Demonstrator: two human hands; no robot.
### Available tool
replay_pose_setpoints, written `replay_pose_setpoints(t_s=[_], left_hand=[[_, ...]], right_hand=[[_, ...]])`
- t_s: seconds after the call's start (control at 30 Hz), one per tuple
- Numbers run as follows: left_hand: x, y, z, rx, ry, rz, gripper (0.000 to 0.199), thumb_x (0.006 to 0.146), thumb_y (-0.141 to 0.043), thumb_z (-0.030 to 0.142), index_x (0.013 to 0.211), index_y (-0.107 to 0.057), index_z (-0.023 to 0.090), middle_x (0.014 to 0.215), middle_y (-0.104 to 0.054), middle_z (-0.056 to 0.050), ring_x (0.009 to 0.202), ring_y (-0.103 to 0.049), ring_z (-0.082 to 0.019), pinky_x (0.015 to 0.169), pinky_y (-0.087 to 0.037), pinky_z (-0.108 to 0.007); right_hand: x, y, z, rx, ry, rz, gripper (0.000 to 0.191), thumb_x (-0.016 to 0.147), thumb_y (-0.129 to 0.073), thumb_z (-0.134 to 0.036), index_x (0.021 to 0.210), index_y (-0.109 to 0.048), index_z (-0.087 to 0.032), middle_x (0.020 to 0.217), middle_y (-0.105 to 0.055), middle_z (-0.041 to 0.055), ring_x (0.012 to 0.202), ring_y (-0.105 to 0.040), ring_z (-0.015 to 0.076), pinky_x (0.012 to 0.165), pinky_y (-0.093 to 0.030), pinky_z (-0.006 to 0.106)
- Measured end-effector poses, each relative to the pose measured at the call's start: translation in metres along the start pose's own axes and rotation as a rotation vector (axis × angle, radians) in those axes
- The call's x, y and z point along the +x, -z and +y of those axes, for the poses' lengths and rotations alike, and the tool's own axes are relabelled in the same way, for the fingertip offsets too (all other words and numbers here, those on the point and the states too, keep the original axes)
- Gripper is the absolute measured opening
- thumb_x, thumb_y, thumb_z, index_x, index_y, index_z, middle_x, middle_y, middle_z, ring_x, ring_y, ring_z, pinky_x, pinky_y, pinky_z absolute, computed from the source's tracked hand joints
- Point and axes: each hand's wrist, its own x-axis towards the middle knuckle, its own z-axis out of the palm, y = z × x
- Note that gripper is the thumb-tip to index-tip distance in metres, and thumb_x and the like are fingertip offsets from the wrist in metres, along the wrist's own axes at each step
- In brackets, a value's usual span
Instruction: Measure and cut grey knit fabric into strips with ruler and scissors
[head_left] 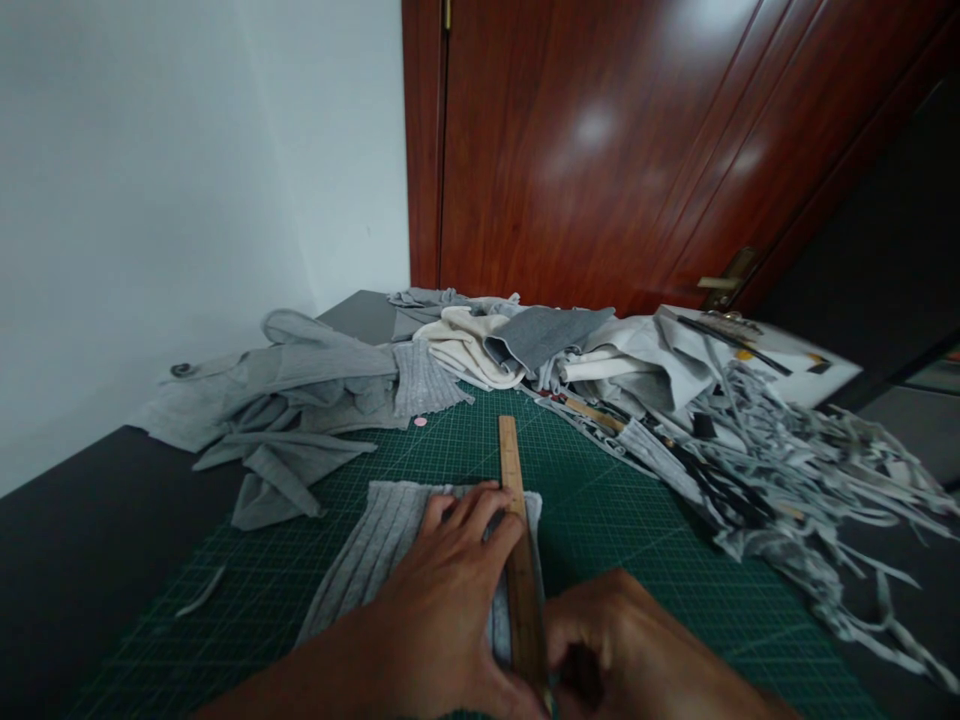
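- The grey ribbed cloth (375, 560) is on the green mat (600, 510), right in front of the person. The mat lies on the dark worktop (97, 500).
- The wooden ruler (521, 580) lies along the cloth, near its right edge. Its far end pokes out past the cloth onto the mat.
- The left hand (454, 575) is on top, with its grip open. The fingers are spread and bent, touching the ruler and the cloth. It looks like they are pressing down.
- The right hand (611, 635) is low down, just beside the ruler's near end. Its grip is curled in. I cannot tell how tight it is, or what it has hold of, because the inside is hidden.
- What looks done: the cloth is spread out and the ruler is in place.
- What looks left: a thin bit of cloth sticks out to the right of the ruler, and most of the cloth is on the left side. I see no cut along the ruler, but the near end is hidden.
- Lots of thin strips (810, 480) lie in a messy pile on the right. More grey cloth (322, 370) lies in a heap on the left.
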Motion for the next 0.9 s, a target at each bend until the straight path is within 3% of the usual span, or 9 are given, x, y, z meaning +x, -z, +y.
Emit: replay_pose_setpoints(t_s=[0.2,0.37,0.53,0.73,0.9], left_hand=[[-0.001,0.001,-0.001,0.006,-0.008,-0.01,0.106,0.048,-0.085,0.081,0.133,-0.058,0.024,0.147,-0.056,-0.013,0.14,-0.047,-0.041,0.118,-0.032,-0.055],[-0.001,0.002,0.001,0.024,0.013,-0.029,0.103,0.051,-0.078,0.088,0.128,-0.062,0.022,0.145,-0.056,-0.016,0.139,-0.047,-0.044,0.119,-0.03,-0.06],[-0.002,0.002,0.0,0.033,0.002,-0.029,0.098,0.052,-0.077,0.089,0.122,-0.063,0.023,0.143,-0.056,-0.015,0.139,-0.047,-0.044,0.119,-0.03,-0.06],[-0.002,0.001,-0.001,0.036,0.011,-0.038,0.092,0.05,-0.08,0.086,0.115,-0.063,0.023,0.141,-0.057,-0.015,0.139,-0.047,-0.044,0.118,-0.029,-0.06],[-0.001,0.002,0.0,0.022,0.009,-0.042,0.099,0.051,-0.081,0.084,0.126,-0.061,0.023,0.14,-0.058,-0.014,0.135,-0.049,-0.041,0.118,-0.031,-0.057]], right_hand=[[-0.006,0.014,-0.005,0.125,-0.07,-0.092,0.013,0.062,-0.069,-0.011,0.06,-0.061,-0.021,0.057,-0.057,-0.0052,0.05,-0.047,0.0093,0.045,-0.033,0.022],[0.0,0.043,-0.02,0.094,-0.125,0.036,0.016,0.066,-0.07,-0.007,0.073,-0.068,-0.021,0.06,-0.054,-0.0071,0.052,-0.041,0.0089,0.044,-0.031,0.019],[0.02,0.054,-0.017,0.11,-0.107,-0.11,0.013,0.067,-0.074,-0.006,0.075,-0.073,-0.017,0.064,-0.06,-0.0058,0.055,-0.048,0.0085,0.047,-0.038,0.017],[0.038,0.056,-0.01,0.096,-0.161,-0.177,0.016,0.064,-0.074,-0.003,0.073,-0.073,-0.016,0.057,-0.059,-0.0081,0.049,-0.049,0.0069,0.043,-0.036,0.015],[0.053,0.063,-0.006,0.158,-0.245,-0.204,0.012,0.064,-0.071,-0.008,0.071,-0.069,-0.017,0.055,-0.059,-0.0087,0.043,-0.05,0.0071,0.037,-0.04,0.015]])
